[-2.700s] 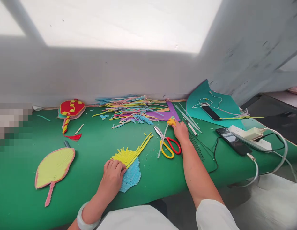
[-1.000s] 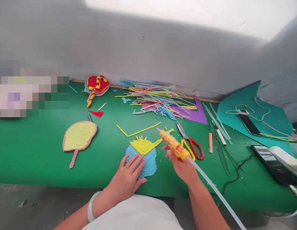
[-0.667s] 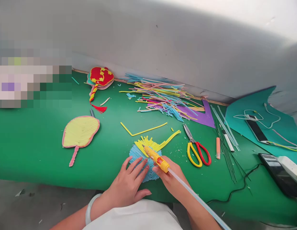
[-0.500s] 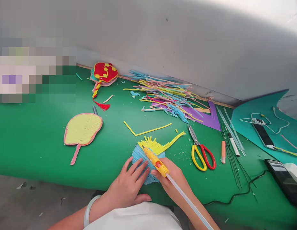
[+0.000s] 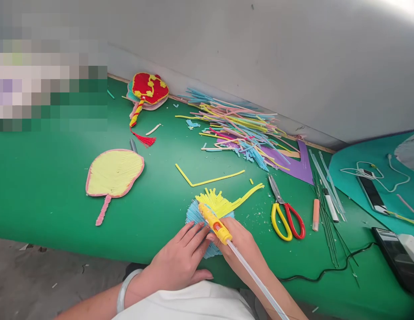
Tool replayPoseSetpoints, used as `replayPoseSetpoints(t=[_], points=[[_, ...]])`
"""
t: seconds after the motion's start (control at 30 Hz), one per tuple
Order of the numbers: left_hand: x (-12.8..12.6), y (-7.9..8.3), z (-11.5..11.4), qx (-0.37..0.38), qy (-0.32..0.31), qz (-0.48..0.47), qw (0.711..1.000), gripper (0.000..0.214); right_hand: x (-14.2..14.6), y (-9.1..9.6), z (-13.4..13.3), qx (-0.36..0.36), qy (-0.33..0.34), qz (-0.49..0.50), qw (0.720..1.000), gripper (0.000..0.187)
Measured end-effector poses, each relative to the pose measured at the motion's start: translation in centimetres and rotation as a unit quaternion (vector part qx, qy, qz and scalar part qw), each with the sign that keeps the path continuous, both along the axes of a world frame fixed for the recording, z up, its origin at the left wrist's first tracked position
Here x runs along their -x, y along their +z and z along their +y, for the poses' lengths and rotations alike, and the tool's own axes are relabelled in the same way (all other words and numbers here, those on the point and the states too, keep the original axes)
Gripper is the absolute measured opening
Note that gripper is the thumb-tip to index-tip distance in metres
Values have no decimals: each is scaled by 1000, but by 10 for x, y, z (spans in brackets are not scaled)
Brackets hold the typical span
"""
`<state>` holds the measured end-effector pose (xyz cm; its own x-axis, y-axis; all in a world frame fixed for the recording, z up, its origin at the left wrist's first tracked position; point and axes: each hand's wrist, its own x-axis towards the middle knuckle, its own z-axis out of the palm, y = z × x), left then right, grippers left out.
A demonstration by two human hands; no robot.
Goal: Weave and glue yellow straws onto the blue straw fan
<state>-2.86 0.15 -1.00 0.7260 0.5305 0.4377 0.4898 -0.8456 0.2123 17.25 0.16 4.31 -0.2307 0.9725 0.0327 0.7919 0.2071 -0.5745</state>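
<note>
My right hand (image 5: 242,246) grips a small yellow hot-glue gun (image 5: 213,221) with a clear glue stick trailing back from it. Its nozzle rests on a leaf-shaped piece of blue and yellow strips (image 5: 210,209) near the front edge of the green table (image 5: 53,186). My left hand (image 5: 178,260) lies flat on the blue part of that piece, fingers stretched out beside the gun. A bent yellow strip (image 5: 208,180) lies just beyond the piece.
Yellow-and-red scissors (image 5: 285,213) lie to the right, with an orange stick (image 5: 315,214) and thin green wires (image 5: 327,218). A heap of coloured strips (image 5: 236,129) sits at the wall. A yellow fan (image 5: 113,175) and a red fan (image 5: 148,89) lie left. Phones (image 5: 371,195) and a cable (image 5: 327,273) lie far right.
My right hand picked up the glue gun from beside the scissors and brought its nozzle down onto the strip piece. My left hand opened flat on the piece. The view shifted left.
</note>
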Motion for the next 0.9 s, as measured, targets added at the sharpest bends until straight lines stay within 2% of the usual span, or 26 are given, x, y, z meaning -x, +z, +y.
replayPoseSetpoints(t=[0.9], points=[[0, -3, -2, 22, 3, -2, 1000, 72, -4, -9, -4, -21, 9, -22, 999, 38]])
